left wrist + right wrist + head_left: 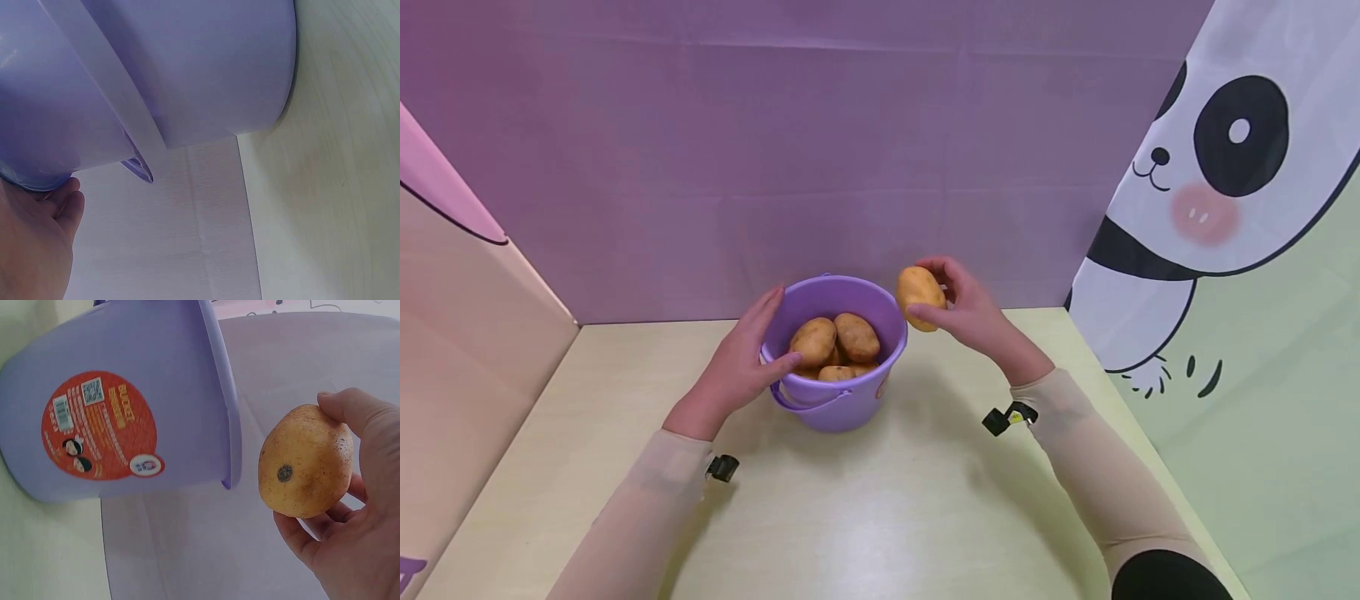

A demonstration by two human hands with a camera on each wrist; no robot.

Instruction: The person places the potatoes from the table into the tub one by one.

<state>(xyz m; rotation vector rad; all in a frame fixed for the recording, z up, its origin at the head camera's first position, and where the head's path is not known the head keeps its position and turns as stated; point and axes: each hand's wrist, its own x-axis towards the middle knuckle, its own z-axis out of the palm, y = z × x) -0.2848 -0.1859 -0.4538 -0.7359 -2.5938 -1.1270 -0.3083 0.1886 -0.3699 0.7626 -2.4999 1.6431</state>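
A purple bucket (857, 407) stands upright on the table with several potatoes (813, 342) inside. My left hand (741, 358) holds the bucket's near-left rim, its thumb over the edge and the fingers along the side. In the left wrist view, part of that hand (37, 237) shows against the rim. Just beyond the right rim, my right hand (973, 321) grips a yellow-brown potato (919, 296) between thumb and fingers, off the table. The right wrist view shows this potato (306, 462) with a dark spot, beside the bucket's mouth.
The bucket's handle (812, 406) hangs down on its near side. An orange-red label (100, 425) is on the bucket's right side. Behind the pale wooden table (865, 517) rises a purple backdrop (820, 150), with a panda print (1225, 167) on the right.
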